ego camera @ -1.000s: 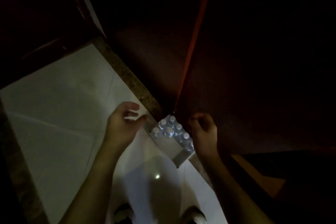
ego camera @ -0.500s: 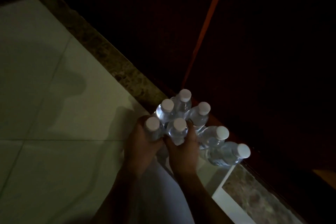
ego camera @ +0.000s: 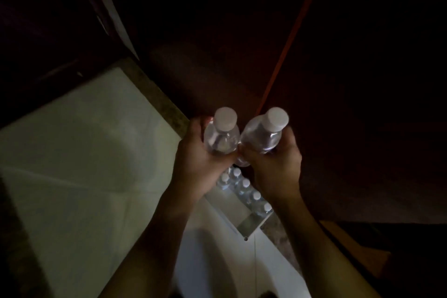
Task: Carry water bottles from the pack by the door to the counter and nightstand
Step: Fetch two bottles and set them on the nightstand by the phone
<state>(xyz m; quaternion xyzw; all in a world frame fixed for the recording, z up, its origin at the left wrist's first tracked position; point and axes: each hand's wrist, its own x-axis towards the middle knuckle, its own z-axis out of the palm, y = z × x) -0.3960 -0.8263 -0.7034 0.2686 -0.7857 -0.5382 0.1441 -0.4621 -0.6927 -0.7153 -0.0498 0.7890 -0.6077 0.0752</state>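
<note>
Now left hand [ego camera: 193, 164] wraps one clear plastic white-capped water bottle [ego camera: 221, 136], right hand [ego camera: 275, 164] wraps another [ego camera: 263, 136], bottles touching, raised above the pack of bottles [ego camera: 244, 189] on pale floor tile [ego camera: 72, 152].

V. dim, upper half near black, slight blur.

One head-worn wide-angle view looks steeply down along both forearms, close above the left hand [ego camera: 203, 162] and right hand [ego camera: 273, 164]. The pack [ego camera: 244, 191] sits lower, toward 6 o'clock; the dark door [ego camera: 242, 43] fills 12 o'clock.
</note>
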